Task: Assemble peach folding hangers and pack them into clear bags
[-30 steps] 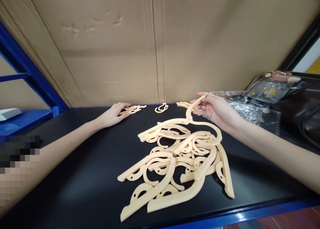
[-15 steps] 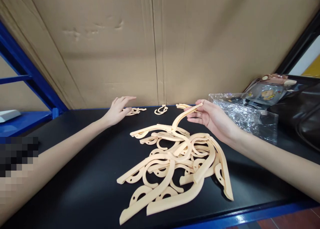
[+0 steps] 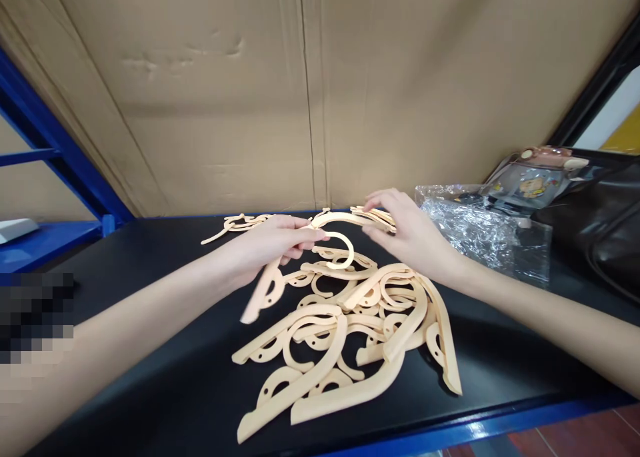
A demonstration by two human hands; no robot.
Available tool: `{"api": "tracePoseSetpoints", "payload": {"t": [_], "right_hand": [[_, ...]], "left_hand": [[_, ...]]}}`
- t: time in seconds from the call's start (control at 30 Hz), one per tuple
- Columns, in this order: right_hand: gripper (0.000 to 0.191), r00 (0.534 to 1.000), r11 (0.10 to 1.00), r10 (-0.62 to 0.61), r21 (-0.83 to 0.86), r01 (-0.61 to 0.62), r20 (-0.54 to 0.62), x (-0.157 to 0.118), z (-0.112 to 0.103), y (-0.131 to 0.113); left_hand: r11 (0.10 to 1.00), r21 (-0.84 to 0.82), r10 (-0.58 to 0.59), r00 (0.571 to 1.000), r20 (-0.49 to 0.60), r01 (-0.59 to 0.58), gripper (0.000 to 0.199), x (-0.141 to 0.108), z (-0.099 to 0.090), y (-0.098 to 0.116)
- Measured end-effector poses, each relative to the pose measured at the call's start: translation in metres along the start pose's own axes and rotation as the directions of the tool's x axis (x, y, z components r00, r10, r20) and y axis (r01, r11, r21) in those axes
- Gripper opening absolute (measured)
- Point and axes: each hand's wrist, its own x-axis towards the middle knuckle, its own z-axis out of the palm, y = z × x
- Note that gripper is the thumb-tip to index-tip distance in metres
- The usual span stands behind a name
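My left hand (image 3: pixel 285 239) is closed around the middle of a beige folding clothes hanger (image 3: pixel 259 296), just above the far side of the pile. One arm of it slants down to the left, while its curved hook and other arm reach right. My right hand (image 3: pixel 400 227) is open, fingers spread and bent, beside the end of the hanger's right arm and near a small stack of hanger pieces (image 3: pixel 361 210). Whether its fingertips touch anything I cannot tell. Below both hands lies a tangled pile of similar folding hangers (image 3: pixel 350 397) on the black tabletop (image 3: pixel 165 350).
More hangers (image 3: pixel 239 222) lie at the back left. Crumpled clear plastic bags (image 3: pixel 475 230) sit at the right, before a clear container with a brown top (image 3: pixel 535 177) and a dark bag (image 3: pixel 595 224). A cardboard wall (image 3: pixel 225 110) closes the back; blue frame (image 3: pixel 65 130) stands left.
My left hand has come right and closed on a hanger from the top of the pile. My right hand has let go of that hanger's arm and opened.
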Motion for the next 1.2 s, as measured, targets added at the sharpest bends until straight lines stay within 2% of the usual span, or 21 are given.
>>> {"api": "tracePoseSetpoints", "payload": {"t": [0.07, 0.2, 0.27, 0.33, 0.43, 0.53, 0.57, 0.63, 0.7, 0.73, 0.83, 0.9, 0.97, 1.0, 1.07, 1.13, 1.2], "right_hand": [[0.023, 0.980, 0.957, -0.161, -0.226, 0.184, 0.116, 0.006, 0.004, -0.010], [0.019, 0.875, 0.816, -0.313, -0.366, 0.447, 0.370, 0.018, 0.011, -0.030], [0.019, 0.841, 0.756, -0.323, -0.416, 0.505, 0.433, 0.024, 0.013, -0.035], [0.022, 0.834, 0.681, -0.322, -0.503, 0.533, 0.447, 0.027, 0.014, -0.037], [0.031, 0.818, 0.541, -0.323, -0.616, 0.573, 0.476, 0.030, 0.018, -0.038], [0.034, 0.800, 0.495, -0.334, -0.629, 0.599, 0.499, 0.031, 0.026, -0.037], [0.034, 0.803, 0.514, -0.336, -0.619, 0.594, 0.491, 0.032, 0.028, -0.036], [0.029, 0.845, 0.650, -0.294, -0.554, 0.520, 0.448, 0.037, 0.032, -0.028], [0.022, 0.898, 0.822, -0.190, -0.437, 0.366, 0.396, 0.047, 0.029, -0.012], [0.017, 0.912, 0.857, -0.152, -0.408, 0.314, 0.382, 0.054, 0.024, -0.001], [0.019, 0.945, 0.897, -0.095, -0.386, 0.217, 0.312, 0.078, 0.002, 0.039], [0.031, 0.972, 0.918, -0.042, -0.374, 0.129, 0.232, 0.090, -0.010, 0.068], [0.035, 0.979, 0.929, 0.021, -0.367, 0.056, 0.202, 0.097, -0.010, 0.092], [0.027, 0.980, 0.931, 0.052, -0.364, 0.022, 0.192, 0.098, -0.006, 0.102], [0.022, 0.978, 0.936, 0.101, -0.352, -0.032, 0.181, 0.099, 0.009, 0.115], [0.019, 0.974, 0.941, 0.132, -0.332, -0.066, 0.182, 0.099, 0.025, 0.121], [0.019, 0.970, 0.947, 0.150, -0.311, -0.084, 0.192, 0.099, 0.037, 0.119]], "left_hand": [[0.999, 0.029, -0.032, 0.999, 0.004, 0.032, 0.031, 0.002, 0.000, 0.000], [0.991, 0.125, -0.044, 0.997, 0.060, 0.037, 0.028, 0.005, -0.001, 0.003], [0.992, 0.123, -0.050, 0.997, 0.054, 0.043, 0.027, 0.006, -0.003, 0.004], [0.995, 0.087, -0.055, 0.998, 0.004, 0.054, 0.029, 0.007, -0.005, 0.004], [0.996, 0.024, -0.084, 0.993, -0.080, 0.086, 0.042, 0.012, -0.003, 0.003], [0.996, 0.010, -0.090, 0.989, -0.113, 0.091, 0.047, 0.021, 0.001, 0.002], [0.996, 0.021, -0.081, 0.990, -0.117, 0.084, 0.046, 0.025, 0.002, 0.002], [0.995, 0.061, -0.069, 0.991, -0.116, 0.076, 0.044, 0.034, -0.001, 0.002], [0.988, 0.118, -0.089, 0.991, -0.102, 0.101, 0.039, 0.041, -0.011, 0.002], [0.981, 0.149, -0.109, 0.990, -0.089, 0.122, 0.036, 0.042, -0.018, 0.001], [0.969, 0.199, -0.146, 0.989, -0.027, 0.149, 0.025, 0.039, -0.040, -0.003], [0.983, 0.165, -0.085, 0.995, 0.049, 0.076, 0.022, 0.034, -0.049, -0.004], [0.994, 0.105, 0.018, 0.996, 0.084, -0.027, 0.026, 0.028, -0.047, -0.004], [0.993, 0.087, 0.073, 0.995, 0.063, -0.078, 0.030, 0.027, -0.043, -0.002], [0.982, 0.093, 0.170, 0.984, -0.062, -0.164, 0.038, 0.025, -0.031, 0.003], [0.962, 0.113, 0.268, 0.944, -0.191, -0.250, 0.042, 0.026, -0.020, 0.008], [0.936, 0.097, 0.351, 0.900, -0.259, -0.338, 0.045, 0.026, -0.011, 0.012]]}}
